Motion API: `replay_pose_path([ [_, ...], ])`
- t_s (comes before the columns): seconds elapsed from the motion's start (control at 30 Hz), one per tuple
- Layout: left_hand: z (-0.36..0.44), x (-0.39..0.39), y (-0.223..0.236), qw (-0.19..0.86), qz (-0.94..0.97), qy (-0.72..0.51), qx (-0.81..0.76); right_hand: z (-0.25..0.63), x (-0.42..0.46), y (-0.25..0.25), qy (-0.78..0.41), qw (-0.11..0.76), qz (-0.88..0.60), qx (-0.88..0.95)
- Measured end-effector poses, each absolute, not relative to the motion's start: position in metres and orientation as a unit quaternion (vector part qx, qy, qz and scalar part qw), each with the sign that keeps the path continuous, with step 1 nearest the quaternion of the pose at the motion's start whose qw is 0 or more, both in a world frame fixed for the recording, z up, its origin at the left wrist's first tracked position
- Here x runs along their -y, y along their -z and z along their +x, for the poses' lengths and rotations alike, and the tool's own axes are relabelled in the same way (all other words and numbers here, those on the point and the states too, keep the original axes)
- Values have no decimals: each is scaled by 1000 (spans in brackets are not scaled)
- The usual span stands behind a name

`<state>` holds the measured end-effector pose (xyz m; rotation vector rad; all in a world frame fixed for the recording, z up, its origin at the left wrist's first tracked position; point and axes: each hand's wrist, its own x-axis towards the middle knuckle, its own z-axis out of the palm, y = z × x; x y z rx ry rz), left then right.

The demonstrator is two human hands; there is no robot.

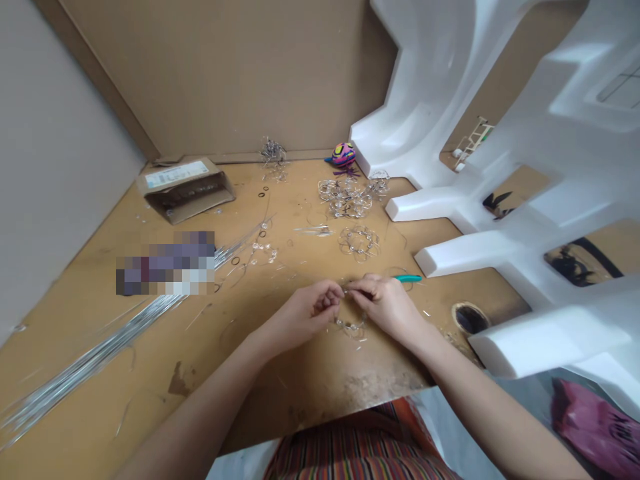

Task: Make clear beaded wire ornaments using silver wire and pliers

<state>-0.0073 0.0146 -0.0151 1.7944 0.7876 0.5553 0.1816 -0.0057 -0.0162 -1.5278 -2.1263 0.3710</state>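
Note:
A small ring of wire with clear beads (353, 327) is between my hands, low over the wooden table. My left hand (320, 305) pinches the ring's upper left part. On the opposite side my right hand (376, 299) has its thumb and fingers pressed together at the top of the same ring. The exact bit of wire or bead at the fingertips is too small to make out. Teal handles of a tool (407, 278) stick out just beyond my right hand. Beyond my hands lies another beaded wire ring (359, 243).
Several beaded wire pieces (350, 197) are heaped further back. A long bundle of silver wires (115, 340) stretches across the left. Behind it stands an open cardboard box (187, 190). White moulded plastic (460, 260) juts in from the right, near a round hole (470, 319).

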Motion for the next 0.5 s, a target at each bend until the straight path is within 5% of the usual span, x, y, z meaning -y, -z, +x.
replay_pose_path([
  [0.5, -20, -30, 31, 587, 718, -187, -325, 197, -3, 18, -344, 273, -547, 713],
])
